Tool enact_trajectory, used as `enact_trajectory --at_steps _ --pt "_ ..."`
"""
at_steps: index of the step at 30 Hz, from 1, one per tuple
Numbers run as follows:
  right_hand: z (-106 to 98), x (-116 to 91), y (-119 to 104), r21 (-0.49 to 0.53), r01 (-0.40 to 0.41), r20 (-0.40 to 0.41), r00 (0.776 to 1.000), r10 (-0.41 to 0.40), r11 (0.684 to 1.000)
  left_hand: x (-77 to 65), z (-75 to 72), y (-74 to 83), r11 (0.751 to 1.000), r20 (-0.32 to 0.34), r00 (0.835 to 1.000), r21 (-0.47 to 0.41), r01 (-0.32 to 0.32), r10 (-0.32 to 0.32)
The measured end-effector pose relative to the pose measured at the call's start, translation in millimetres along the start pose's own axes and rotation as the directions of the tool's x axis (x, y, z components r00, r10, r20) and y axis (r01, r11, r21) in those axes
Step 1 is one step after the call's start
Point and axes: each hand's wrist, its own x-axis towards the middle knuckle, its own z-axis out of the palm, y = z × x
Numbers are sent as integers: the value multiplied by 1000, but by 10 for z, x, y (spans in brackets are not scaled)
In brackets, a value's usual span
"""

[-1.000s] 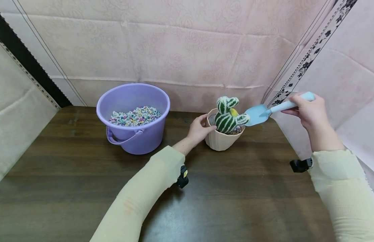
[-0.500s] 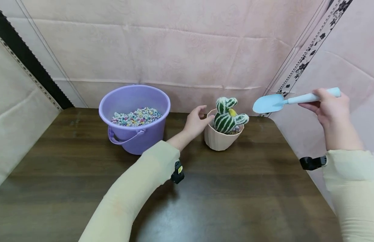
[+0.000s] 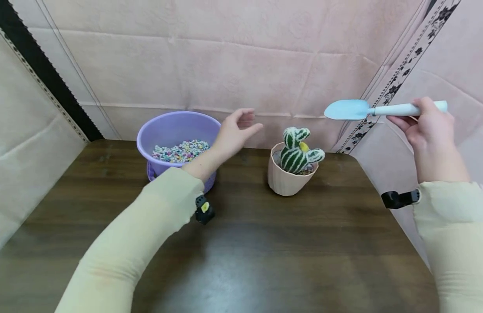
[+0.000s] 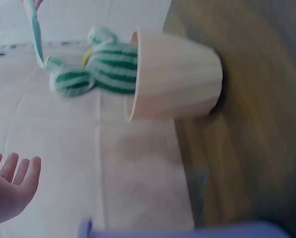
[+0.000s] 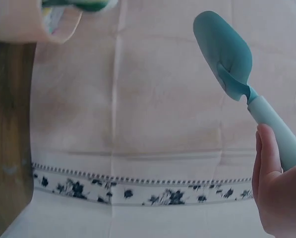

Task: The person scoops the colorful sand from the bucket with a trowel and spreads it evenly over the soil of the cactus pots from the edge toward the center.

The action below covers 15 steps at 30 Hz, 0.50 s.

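Note:
In the head view my right hand [image 3: 433,126] grips the pale handle of a light blue garden trowel [image 3: 348,110], held level in the air right of the plant. The right wrist view shows the trowel's blade [image 5: 224,52] with nothing heaped on it. My left hand [image 3: 235,132] is raised, fingers loosely bent and holding nothing, between the bucket and the plant. A knitted green-and-white cactus [image 3: 294,158] with a yellow bud stands in a cream ribbed flowerpot [image 3: 286,182]. Small coloured pebbles [image 3: 306,169] lie round its base.
A purple bucket [image 3: 147,134] holding many small multicoloured pebbles [image 3: 183,151] stands left of the pot, partly behind my left forearm. Both stand near the back of the brown wooden table [image 3: 265,252]. Pale cloth [image 3: 233,65] hangs behind and at the sides.
My left hand has let go of the pot's rim, risen and moved left towards the bucket. The right hand has drawn the trowel away from the pot, rightward and up.

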Motion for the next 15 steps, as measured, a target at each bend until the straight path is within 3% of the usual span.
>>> enact_trajectory --at_steps 8,15 --pt "267 0 62 44 -97 16 995 96 994 -20 -523 33 998 -64 996 17 57 -56" --pt "501 21 206 32 -114 63 992 112 993 -67 -833 -25 995 -124 990 69 76 -67"
